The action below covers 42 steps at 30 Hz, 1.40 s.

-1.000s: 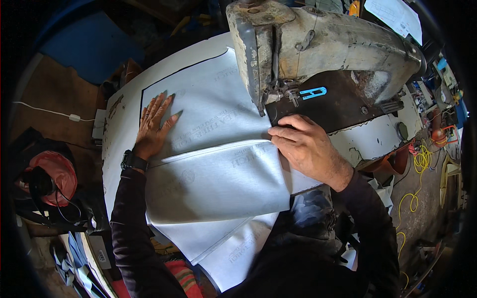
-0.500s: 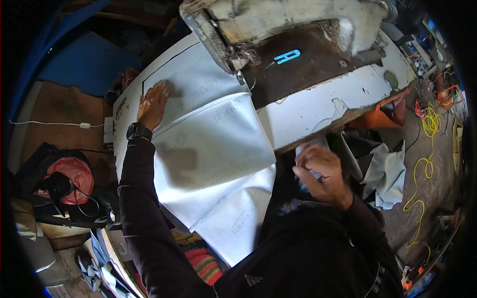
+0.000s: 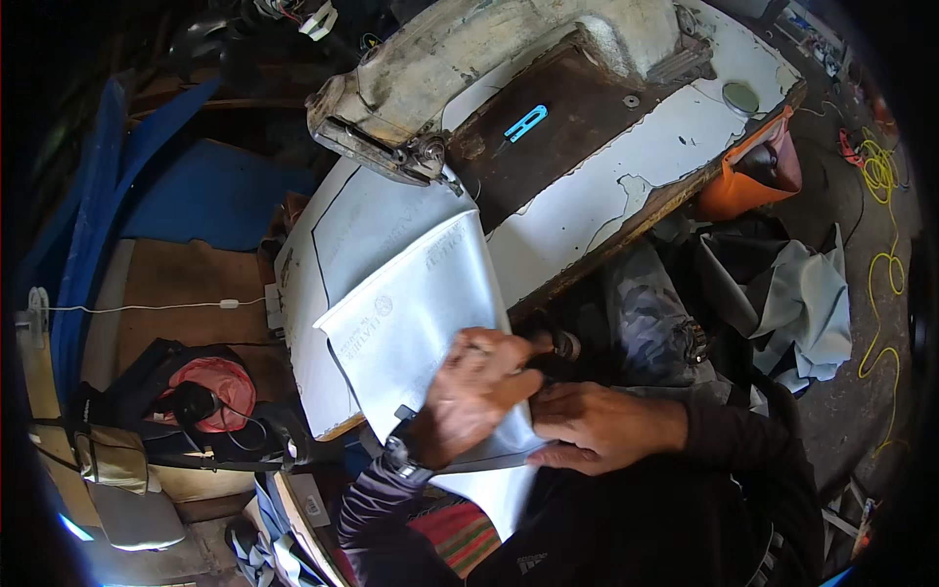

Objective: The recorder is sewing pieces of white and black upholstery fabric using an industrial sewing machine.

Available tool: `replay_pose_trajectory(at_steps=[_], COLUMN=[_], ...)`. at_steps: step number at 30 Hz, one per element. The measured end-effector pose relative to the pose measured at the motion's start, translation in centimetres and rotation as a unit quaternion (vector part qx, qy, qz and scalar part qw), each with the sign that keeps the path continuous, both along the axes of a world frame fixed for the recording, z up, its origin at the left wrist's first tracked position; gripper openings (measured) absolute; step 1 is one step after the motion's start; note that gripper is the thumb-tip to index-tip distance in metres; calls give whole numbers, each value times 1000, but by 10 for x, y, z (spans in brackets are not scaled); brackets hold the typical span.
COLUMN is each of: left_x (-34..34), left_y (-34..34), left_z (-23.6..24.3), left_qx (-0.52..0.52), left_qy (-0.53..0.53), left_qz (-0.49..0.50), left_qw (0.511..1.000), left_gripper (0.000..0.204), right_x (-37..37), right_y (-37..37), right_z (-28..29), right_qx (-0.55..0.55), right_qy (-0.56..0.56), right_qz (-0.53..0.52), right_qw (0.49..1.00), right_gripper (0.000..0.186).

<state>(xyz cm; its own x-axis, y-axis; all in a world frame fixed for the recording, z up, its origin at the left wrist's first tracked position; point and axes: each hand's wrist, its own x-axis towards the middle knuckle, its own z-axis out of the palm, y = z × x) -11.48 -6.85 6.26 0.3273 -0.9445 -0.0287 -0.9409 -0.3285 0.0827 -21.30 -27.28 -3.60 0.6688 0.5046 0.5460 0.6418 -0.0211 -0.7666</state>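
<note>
White table (image 3: 675,147), sewing machine (image 3: 460,68), pale sheet (image 3: 421,269)

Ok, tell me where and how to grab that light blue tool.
Pinch the light blue tool across the middle of its handle, probably best from the near right: it lies flat on the dark bed, that side looks open, and the machine's arm rises on the far side. Its thin tip points near-left, so avoid that end.
</note>
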Motion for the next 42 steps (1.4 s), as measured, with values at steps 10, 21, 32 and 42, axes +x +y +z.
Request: replay_pose_trajectory(at_steps=[10,21,32,42], left_x=[-3,124,180,192], left_y=[16,0,11,22], left_z=[-2,-19,-66,-62], left_qx=[-488,-285,-269,-213], left_qy=[158,-35,-20,-25], left_qz=[145,213,67,8], left_qw=[846,934,961,977], left_gripper=[28,37,36,51], right_x=[136,102,99,106], right_y=[-23,-10,28,39], right_z=[28,32,49,51], right_qx=[-88,-367,-376,-365], right_qy=[-218,-366,-296,-269], right_qz=[-385,-211,-196,-197], right_qw=[893,829,856,869], right_gripper=[24,25,37,37])
